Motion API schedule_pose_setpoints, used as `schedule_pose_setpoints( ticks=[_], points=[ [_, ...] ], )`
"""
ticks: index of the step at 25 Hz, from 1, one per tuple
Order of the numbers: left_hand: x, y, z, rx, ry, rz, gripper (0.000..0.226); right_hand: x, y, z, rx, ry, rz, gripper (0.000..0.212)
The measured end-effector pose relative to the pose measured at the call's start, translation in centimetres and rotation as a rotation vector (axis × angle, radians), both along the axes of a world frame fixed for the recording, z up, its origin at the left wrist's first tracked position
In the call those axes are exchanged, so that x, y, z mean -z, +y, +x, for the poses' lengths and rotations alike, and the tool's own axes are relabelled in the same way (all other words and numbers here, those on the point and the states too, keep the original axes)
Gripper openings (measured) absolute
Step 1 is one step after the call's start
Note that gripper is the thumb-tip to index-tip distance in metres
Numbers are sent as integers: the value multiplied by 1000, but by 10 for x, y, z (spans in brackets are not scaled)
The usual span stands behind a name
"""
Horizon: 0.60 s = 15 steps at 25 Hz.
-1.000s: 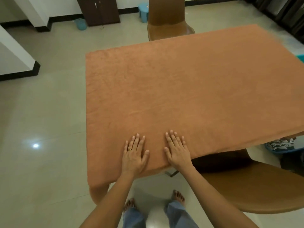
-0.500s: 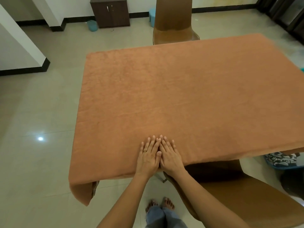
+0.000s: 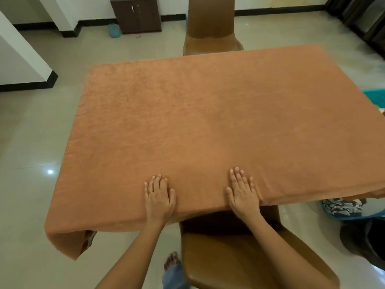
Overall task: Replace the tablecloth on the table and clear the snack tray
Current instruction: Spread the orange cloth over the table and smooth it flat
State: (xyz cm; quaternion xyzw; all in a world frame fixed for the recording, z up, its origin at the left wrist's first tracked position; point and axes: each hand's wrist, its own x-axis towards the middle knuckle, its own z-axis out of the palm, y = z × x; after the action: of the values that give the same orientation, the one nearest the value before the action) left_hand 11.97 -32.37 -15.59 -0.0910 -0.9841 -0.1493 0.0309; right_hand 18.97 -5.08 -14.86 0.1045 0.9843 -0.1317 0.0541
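Observation:
An orange-brown tablecloth [image 3: 208, 122] covers the whole table top and hangs over the near left corner. My left hand [image 3: 159, 198] lies flat, palm down, on the cloth at the near edge, a ring on one finger. My right hand [image 3: 243, 191] lies flat on the cloth to its right, fingers spread, a hand's width or more away. Neither hand grips anything. The snack tray is not in view.
A brown chair [image 3: 239, 251] is tucked under the near edge below my arms; another chair [image 3: 210, 28] stands at the far side. A blue basin with patterned cloth [image 3: 343, 207] and a dark object [image 3: 366, 240] sit on the floor at right. A dark cabinet [image 3: 136, 14] stands at the back.
My hands, which were pressed together at the near edge, have slid apart along the cloth, left to the left and right to the right.

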Motion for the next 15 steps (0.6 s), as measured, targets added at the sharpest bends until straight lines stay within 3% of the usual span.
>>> schedule_pose_setpoints(
  ticks=[2,6,10,15],
  points=[
    [-4,54,5,-27,-3,85,50,-1,-9,-1,-41,-12,-28,64],
    [-4,159,28,153,-51,183,55,3,-6,-7,-203,-16,-10,64],
    [8,164,32,138,-95,41,65,5,54,2,-227,36,-13,66],
    [5,161,32,160,-103,12,65,11,156,23,2,14,40,69]
  ],
)
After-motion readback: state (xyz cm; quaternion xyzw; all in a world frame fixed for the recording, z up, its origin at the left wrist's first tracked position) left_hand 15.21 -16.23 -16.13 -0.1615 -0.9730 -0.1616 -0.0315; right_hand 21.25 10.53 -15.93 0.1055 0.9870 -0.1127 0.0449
